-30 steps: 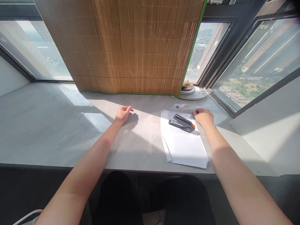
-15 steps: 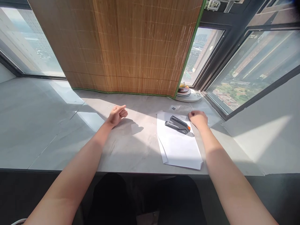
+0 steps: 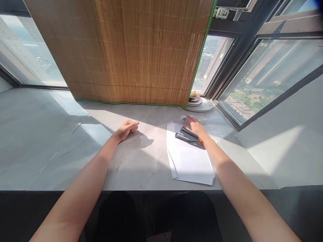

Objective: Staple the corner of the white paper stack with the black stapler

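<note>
My right hand (image 3: 196,127) reaches over the back edge of the white paper sheets (image 3: 193,166), fingers spread. Its fingertips are at a small dark strip, perhaps staples (image 3: 184,118), lying behind the paper; whether they touch it I cannot tell. A black stapler (image 3: 187,137) with an orange end lies on the sheets with its arm raised, and my right wrist passes just beside that end. Well to the left, my left hand (image 3: 126,129) rests on the grey countertop (image 3: 141,161), fingers curled in and nothing visible in them.
A bamboo blind (image 3: 131,53) with green edging hangs down to the back of the counter. Stacked plates (image 3: 199,106) stand in the back right corner by the window (image 3: 262,80). A white wall (image 3: 285,148) bounds the right side.
My right hand has moved left and a little forward from beside the paper, its fingers opening out toward the dark strip. My left hand stays nearly in place. The view has shifted slightly.
</note>
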Motion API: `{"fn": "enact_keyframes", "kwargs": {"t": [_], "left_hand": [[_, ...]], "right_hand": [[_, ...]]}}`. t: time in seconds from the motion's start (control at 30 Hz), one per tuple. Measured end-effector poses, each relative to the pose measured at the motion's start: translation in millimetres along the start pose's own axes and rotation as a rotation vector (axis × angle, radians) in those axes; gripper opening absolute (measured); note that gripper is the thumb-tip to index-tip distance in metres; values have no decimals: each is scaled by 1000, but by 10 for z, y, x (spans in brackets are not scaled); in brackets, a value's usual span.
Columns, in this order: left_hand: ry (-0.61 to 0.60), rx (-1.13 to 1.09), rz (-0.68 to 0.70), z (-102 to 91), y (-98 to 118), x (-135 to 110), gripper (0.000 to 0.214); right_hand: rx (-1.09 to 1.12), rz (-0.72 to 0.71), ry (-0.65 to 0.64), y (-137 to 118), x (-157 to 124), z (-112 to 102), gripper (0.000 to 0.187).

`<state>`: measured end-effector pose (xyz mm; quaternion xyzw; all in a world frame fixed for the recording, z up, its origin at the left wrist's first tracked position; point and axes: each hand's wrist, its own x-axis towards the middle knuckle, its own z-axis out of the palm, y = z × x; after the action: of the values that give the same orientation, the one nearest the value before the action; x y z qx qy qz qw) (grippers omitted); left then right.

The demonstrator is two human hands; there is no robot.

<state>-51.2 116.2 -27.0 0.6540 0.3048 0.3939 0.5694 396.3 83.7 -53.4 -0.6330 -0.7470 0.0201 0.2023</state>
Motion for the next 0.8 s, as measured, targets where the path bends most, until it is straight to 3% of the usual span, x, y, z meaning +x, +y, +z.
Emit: {"fn": "enact_keyframes", "kwargs": {"t": [0.17,0.3,0.37,0.43,0.57,0.63,0.7,0.8], "left_hand": [[104,213,3,1,-24,15,68],[446,703,-64,113,38,-11,40],[602,1002,-210,95,82,-107,22],[687,1165,-440,-33,133,-308,47],[725,1269,-709,-452,219,-993,66],[694,1311,-767,-575,215,-1341,73],[600,1370,-760,-584,178,-1590,72],[578,1450,-699,-467,131,-1742,71]], "right_hand": [[-2,12,-137,20,53,25,63],[-5,1,-139,-18,63,32,58],[-8,3,-124,-49,55,33,56],[-9,13,-117,-74,53,36,54],[31,45,-119,-108,75,39,51],[61,56,-121,-134,81,20,51],[79,62,-111,-182,69,-21,51],[108,71,-58,-310,24,-84,47]]}}
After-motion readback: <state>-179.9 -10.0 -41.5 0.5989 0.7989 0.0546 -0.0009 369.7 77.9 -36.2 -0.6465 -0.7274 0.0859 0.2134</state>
